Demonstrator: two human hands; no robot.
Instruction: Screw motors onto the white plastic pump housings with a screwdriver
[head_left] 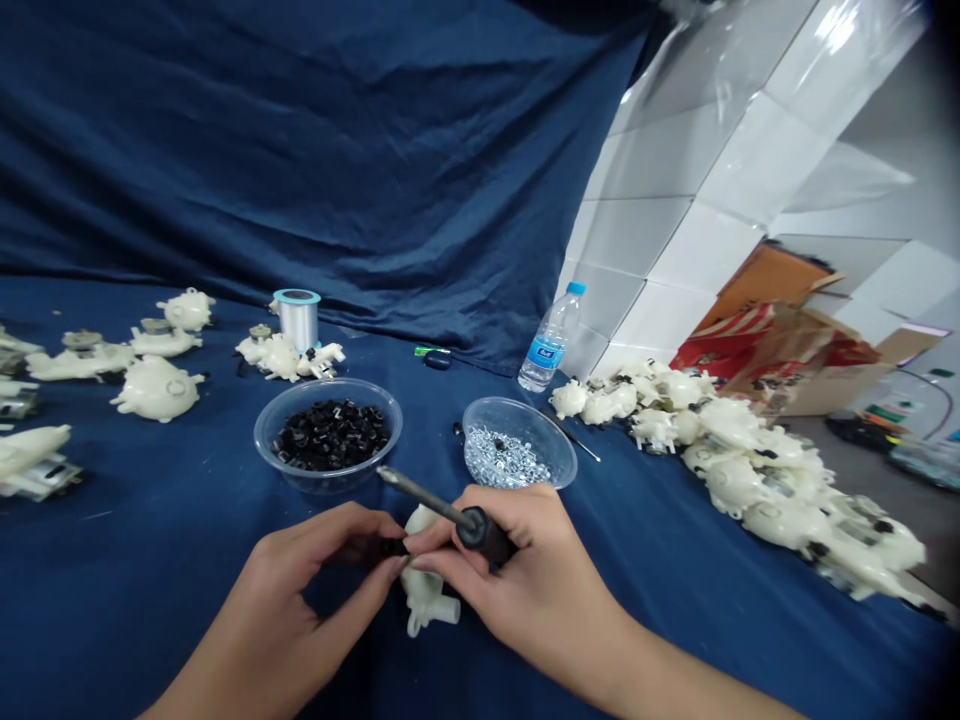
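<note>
My left hand [307,590] is closed in a pinch on a small black plastic piece [391,547]. A screwdriver [486,536] with a black handle lies gripped in my right hand [536,575], its metal shaft pointing up and to the left. My right thumb and forefinger also press together beside the black piece; whether they hold a tiny part is hidden. Beneath both hands is a cream-white plastic housing [426,598] with a short tube, partly covered by the fingers. Just beyond them stand a clear bowl [264,440] of black pieces and another clear bowl [568,463] of small silver screws.
Several cream-white housings [159,389] lie at left, and a long pile of assembled housings [750,470] covers the right side. A spool [298,322] and a water bottle [546,345] stand at the back. A thin metal tool [581,442] lies beside the screw bowl.
</note>
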